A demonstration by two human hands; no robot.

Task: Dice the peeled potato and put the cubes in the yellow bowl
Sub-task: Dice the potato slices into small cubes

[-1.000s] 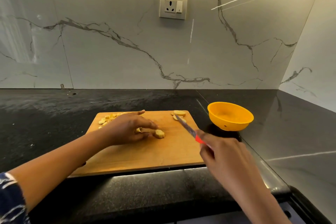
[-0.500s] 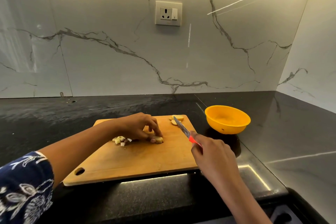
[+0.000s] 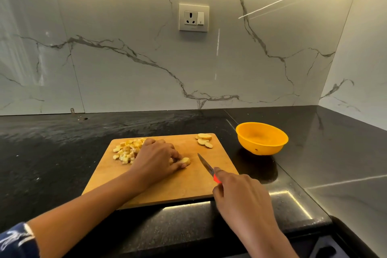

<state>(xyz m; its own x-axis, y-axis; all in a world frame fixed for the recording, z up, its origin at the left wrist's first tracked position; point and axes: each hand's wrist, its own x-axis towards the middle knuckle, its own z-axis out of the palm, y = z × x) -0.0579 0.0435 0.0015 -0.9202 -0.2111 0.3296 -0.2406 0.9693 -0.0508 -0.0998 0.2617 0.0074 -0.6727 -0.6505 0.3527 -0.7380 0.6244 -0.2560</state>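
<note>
A wooden cutting board (image 3: 167,184) lies on a black stone counter (image 3: 52,153) that runs back to a white marble wall with grey veins, where a power socket (image 3: 194,17) is mounted above the board. The yellow bowl (image 3: 261,138) stands on the counter just off the board's far right corner, apart from it, and nothing shows inside it. Three potato slices (image 3: 204,140) lie at that far right corner of the board, between the knife and the bowl. A pile of potato cubes (image 3: 127,151) sits at the far left of the board, partly hidden behind the left hand (image 3: 156,160). That hand rests on the board with its fingers curled down over a piece of potato (image 3: 186,161), pinning it in place with the fingertips; only the right end of the piece shows. The right hand (image 3: 240,197) is closed round the red handle of a knife (image 3: 206,165), forefinger laid along the top. The blade points away and to the left, with its tip near the held piece but apart from it. A blue patterned sleeve (image 3: 16,241) shows at the lower left edge.
</note>
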